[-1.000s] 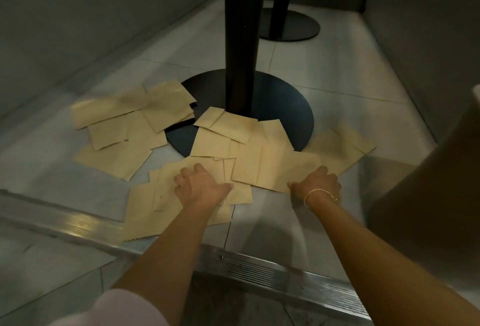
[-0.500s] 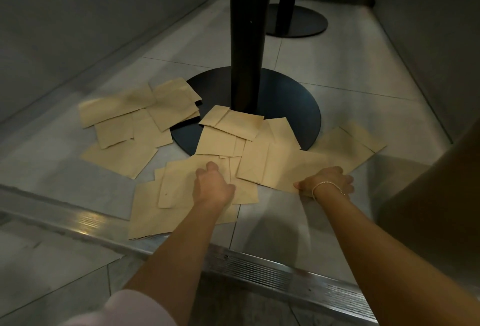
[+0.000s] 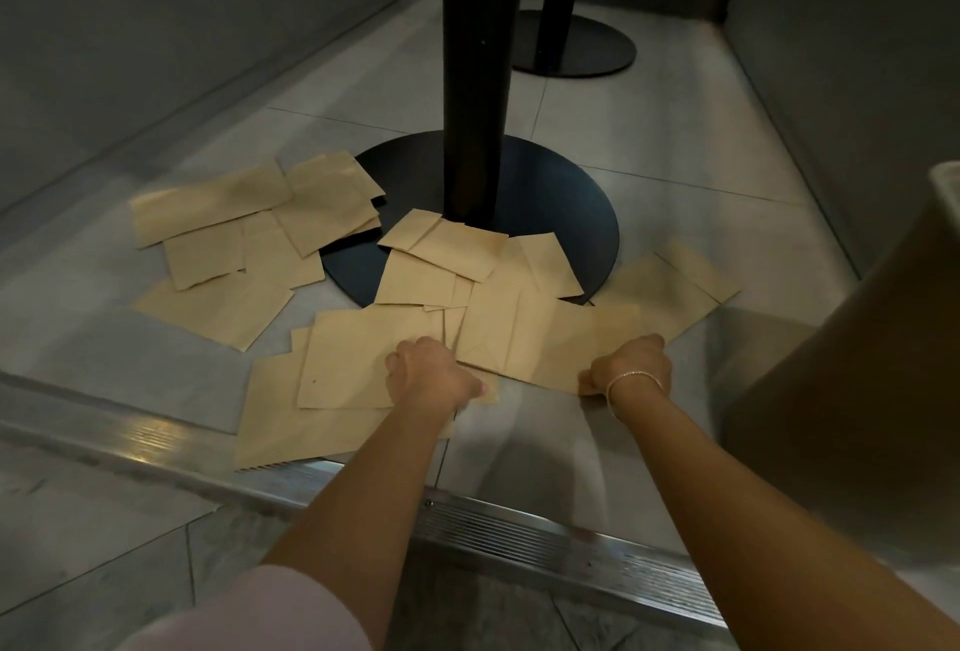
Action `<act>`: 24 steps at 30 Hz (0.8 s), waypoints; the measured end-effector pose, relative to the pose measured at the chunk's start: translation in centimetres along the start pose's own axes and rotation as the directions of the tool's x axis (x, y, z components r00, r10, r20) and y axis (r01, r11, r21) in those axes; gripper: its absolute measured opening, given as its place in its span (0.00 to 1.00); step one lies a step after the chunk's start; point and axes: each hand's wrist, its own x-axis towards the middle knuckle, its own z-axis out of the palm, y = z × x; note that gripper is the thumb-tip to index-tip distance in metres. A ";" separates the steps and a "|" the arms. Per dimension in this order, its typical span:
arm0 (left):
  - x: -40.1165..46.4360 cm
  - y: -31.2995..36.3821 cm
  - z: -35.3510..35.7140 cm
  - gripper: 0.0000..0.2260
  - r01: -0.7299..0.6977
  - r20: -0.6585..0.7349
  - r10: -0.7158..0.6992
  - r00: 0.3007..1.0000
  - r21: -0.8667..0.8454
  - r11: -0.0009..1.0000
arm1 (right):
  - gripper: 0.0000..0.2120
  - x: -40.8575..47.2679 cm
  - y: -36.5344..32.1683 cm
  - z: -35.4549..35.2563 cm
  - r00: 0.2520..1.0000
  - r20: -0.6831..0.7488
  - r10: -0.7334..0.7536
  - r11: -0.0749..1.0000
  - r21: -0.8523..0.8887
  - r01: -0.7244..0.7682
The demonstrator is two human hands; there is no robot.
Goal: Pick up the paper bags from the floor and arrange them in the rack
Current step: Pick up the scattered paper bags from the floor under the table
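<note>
Bags (image 3: 358, 364): flat brown paper, scattered overlapping on the tiled floor (image 3: 675, 157), some lying on the round black base (image 3: 587, 229) of a post (image 3: 475, 79); a separate cluster is seen far left. Left hand (image 3: 428, 372): fingers curled, laid on the near middle bags. Right hand (image 3: 631, 364): an edge of a bag at right is pinched. Metal threshold (image 3: 519, 536): set across the near floor.

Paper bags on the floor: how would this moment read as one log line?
stage: gathering | left hand: grips paper bags | right hand: grips bag edge | other bags: scattered around black table base | rack: not visible
</note>
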 end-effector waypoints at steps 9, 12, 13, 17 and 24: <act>-0.7 0.1 -1.7 0.12 0.066 0.174 -0.034 0.984 -0.177 0.982 | 0.14 -1.2 -0.2 -3.1 0.989 -0.016 -0.146 0.989 -0.018 0.146; -1.8 0.2 -3.0 0.05 0.095 0.213 -0.039 0.976 -0.257 0.962 | 0.11 -2.4 -0.6 -3.9 0.980 -0.047 -0.195 0.981 -0.022 0.194; -2.2 0.1 -3.5 0.06 0.094 0.232 -0.030 0.972 -0.269 0.959 | 0.10 -2.9 -0.8 -4.3 0.979 -0.057 -0.197 0.980 -0.008 0.197; -4.2 0.6 -6.1 0.08 0.032 0.233 0.021 0.972 -0.223 0.974 | 0.10 -5.6 -1.9 -6.7 0.954 -0.120 -0.273 0.961 -0.065 0.267; -8.9 1.2 -11.3 0.07 -0.078 0.117 0.094 0.989 -0.134 0.988 | 0.19 -11.0 -4.1 -12.0 0.859 -0.254 -0.444 0.893 -0.041 0.449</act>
